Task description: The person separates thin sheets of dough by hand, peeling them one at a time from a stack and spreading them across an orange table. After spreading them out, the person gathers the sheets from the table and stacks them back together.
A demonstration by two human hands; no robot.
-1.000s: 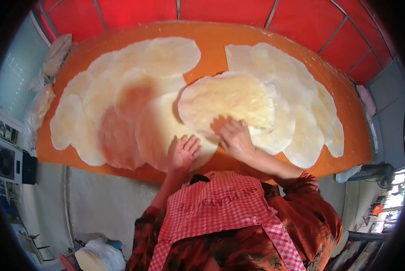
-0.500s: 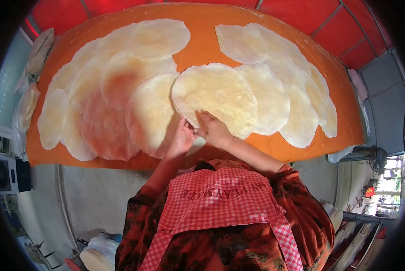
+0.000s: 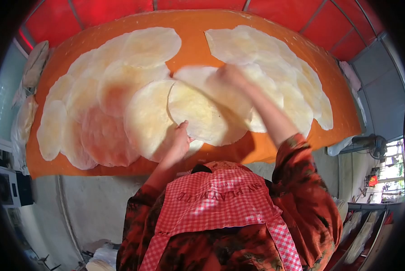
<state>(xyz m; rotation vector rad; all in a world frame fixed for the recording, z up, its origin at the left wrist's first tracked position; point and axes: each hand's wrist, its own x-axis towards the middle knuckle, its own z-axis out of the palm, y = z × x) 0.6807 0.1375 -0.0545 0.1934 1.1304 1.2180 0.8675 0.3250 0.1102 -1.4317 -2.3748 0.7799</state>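
Observation:
In the head view, my left hand (image 3: 181, 139) is closed on the near left edge of a thin round dough-like sheet (image 3: 202, 113), its thumb on top. This pale yellowish sheet overlaps another round sheet (image 3: 146, 110) on its left. My right hand (image 3: 229, 77) is over the far side of the sheets, smeared by motion, so its fingers cannot be made out. A shadow falls across the sheet below my right arm.
An orange cloth (image 3: 191, 49) covers the wide table. Overlapping round sheets lie in groups at the left (image 3: 78, 97) and right (image 3: 297, 95). Plastic-wrapped bundles (image 3: 33, 67) stand by the left edge. A fan (image 3: 376, 147) is at the right.
My right hand has left the near edge beside my left hand and moved up and away to the far side. My left hand still holds the near edge.

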